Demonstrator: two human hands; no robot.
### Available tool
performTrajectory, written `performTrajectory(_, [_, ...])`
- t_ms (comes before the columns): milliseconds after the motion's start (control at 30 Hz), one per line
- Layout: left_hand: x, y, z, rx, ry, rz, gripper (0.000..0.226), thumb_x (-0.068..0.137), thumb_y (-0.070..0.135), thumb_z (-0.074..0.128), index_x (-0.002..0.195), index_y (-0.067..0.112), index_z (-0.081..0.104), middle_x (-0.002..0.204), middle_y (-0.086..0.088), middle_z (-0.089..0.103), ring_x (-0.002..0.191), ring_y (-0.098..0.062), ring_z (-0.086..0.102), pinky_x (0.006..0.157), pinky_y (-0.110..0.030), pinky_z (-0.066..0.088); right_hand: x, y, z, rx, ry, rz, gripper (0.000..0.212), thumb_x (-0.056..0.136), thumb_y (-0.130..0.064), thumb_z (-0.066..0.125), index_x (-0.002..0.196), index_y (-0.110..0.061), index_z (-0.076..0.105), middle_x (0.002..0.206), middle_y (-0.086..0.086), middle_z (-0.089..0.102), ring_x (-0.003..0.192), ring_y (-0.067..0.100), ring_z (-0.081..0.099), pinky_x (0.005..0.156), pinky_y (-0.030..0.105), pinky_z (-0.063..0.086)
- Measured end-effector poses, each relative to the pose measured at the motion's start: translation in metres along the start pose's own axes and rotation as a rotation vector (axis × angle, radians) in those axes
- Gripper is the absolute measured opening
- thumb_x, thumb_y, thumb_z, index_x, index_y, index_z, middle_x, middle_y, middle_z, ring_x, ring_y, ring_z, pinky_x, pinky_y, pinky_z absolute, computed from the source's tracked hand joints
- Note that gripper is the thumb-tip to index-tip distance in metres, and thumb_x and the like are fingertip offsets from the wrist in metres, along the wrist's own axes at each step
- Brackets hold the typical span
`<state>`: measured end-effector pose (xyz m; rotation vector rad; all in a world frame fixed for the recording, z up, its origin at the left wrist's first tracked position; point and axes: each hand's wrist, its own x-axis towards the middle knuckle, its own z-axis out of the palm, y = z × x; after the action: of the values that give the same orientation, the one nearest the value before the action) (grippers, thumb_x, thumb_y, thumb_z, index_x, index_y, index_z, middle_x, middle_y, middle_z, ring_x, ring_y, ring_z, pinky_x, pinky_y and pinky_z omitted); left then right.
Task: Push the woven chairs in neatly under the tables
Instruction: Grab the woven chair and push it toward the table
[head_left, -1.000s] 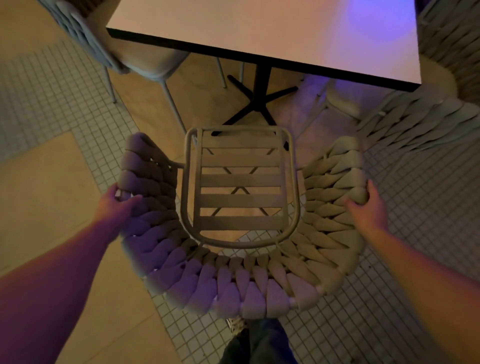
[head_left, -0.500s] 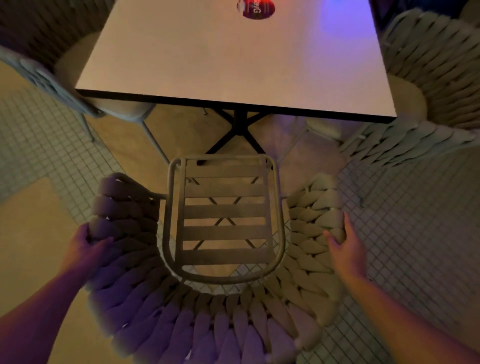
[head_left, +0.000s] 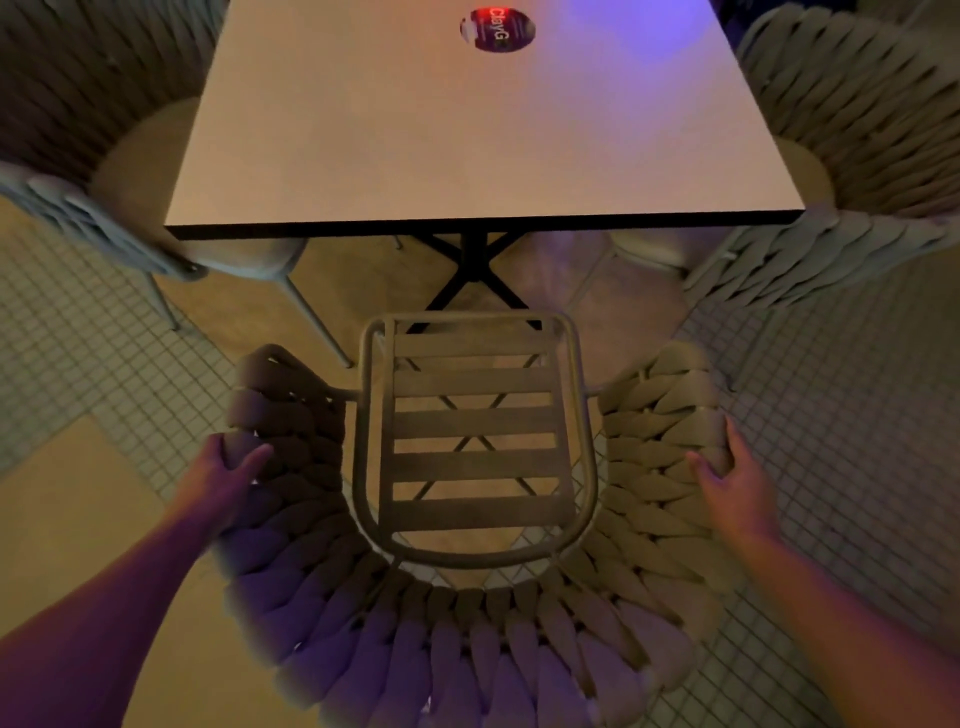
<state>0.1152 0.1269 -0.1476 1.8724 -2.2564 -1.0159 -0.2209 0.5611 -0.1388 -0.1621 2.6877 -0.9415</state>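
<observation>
A woven chair (head_left: 467, 639) with a curved braided back and a slatted seat (head_left: 475, 421) stands right below me, facing the square white table (head_left: 467, 130). The seat's front rail lies a short way before the table's near edge, over the black cross foot (head_left: 470, 275). My left hand (head_left: 226, 470) grips the chair's left arm from outside. On the right arm's rim my right hand (head_left: 730, 475) holds on, fingers curled over it.
A second woven chair (head_left: 852, 171) sits tucked in at the table's right side and a third chair (head_left: 88, 171) at its left, their legs reaching toward the middle. A round red sticker (head_left: 497, 29) lies on the tabletop. The floor is small tiles and tan slabs.
The chair has slid forward toward the table with both hands on its arms. More of the tabletop and the side chairs has come into view.
</observation>
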Motion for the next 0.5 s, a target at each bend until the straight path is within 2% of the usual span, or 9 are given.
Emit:
performTrajectory(133, [0.006, 0.01, 0.002, -0.011, -0.016, 0.015, 0.044, 0.083, 0.046, 0.064, 0.11, 0.013, 0.052, 0.098, -0.017, 0.063, 0.087, -0.033, 0.059, 0.077, -0.045, 0.048, 0.012, 0.002, -0.002, -0.015, 0.014, 0.0, 0.071, 0.088, -0.035, 0.061, 0.149, -0.025, 0.025, 0.143, 0.007, 0.048, 0.124, 0.029, 0.051, 0.096, 0.038, 0.042])
performTrajectory(267, [0.014, 0.021, 0.006, 0.036, -0.025, 0.003, 0.054, 0.082, 0.054, 0.061, 0.116, 0.014, 0.05, 0.103, -0.015, 0.063, 0.092, -0.036, 0.061, 0.076, -0.043, 0.047, 0.027, -0.002, -0.007, -0.005, 0.006, -0.011, 0.071, 0.089, -0.035, 0.061, 0.149, -0.026, 0.024, 0.142, 0.007, 0.05, 0.121, 0.028, 0.052, 0.094, 0.037, 0.042])
performTrajectory(400, [0.02, 0.031, 0.008, 0.004, -0.021, -0.008, 0.053, 0.082, 0.053, 0.061, 0.119, 0.017, 0.049, 0.104, -0.014, 0.062, 0.088, -0.031, 0.058, 0.073, -0.039, 0.044, 0.04, -0.007, -0.007, -0.02, -0.011, -0.015, 0.071, 0.088, -0.037, 0.06, 0.149, -0.028, 0.024, 0.147, 0.004, 0.045, 0.126, 0.027, 0.049, 0.099, 0.042, 0.042])
performTrajectory(500, [0.021, 0.034, 0.008, -0.001, -0.016, -0.021, 0.05, 0.083, 0.051, 0.062, 0.117, 0.016, 0.05, 0.102, -0.013, 0.061, 0.088, -0.031, 0.058, 0.073, -0.04, 0.045, 0.045, -0.008, -0.005, -0.014, 0.002, -0.01, 0.071, 0.088, -0.036, 0.061, 0.149, -0.026, 0.024, 0.148, 0.005, 0.042, 0.129, 0.027, 0.046, 0.1, 0.04, 0.04])
